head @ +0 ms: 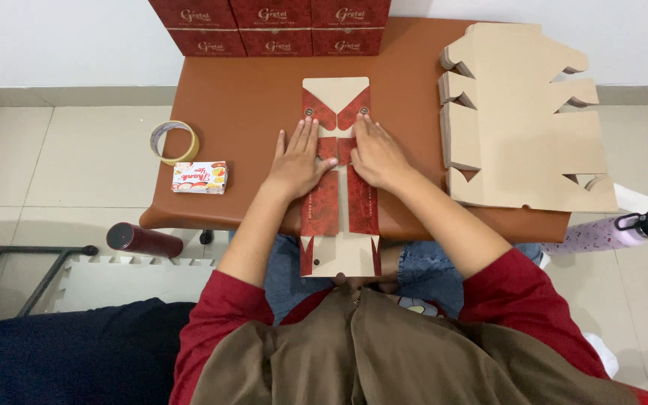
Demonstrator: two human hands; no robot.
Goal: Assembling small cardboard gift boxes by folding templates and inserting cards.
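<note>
- A flat cardboard box blank (337, 180), tan with dark red printed panels, lay lengthwise down the middle of the brown table (241, 112), its near end hanging over the table's front edge above the person's lap.
- The left hand (299, 159) lay palm down on the blank's left folded panel, fingers stretched out flat and close together, gripping nothing.
- The right hand (375, 154) lay the same way on the right folded panel, fingers flat and extended, just beside the left hand; the two panels met between them.
- A stack of unfolded tan box blanks (523, 120) sat on the table's right side, well apart from the hands.
- A roll of tape (175, 142) rested at the table's left edge, with a small pile of printed cards (199, 178) just in front of it.
- Finished dark red boxes (270, 26) were lined up along the far edge against the wall.
- A dark red bottle (144, 239) lay on the floor at the left, a lilac bottle (613, 231) at the right.
</note>
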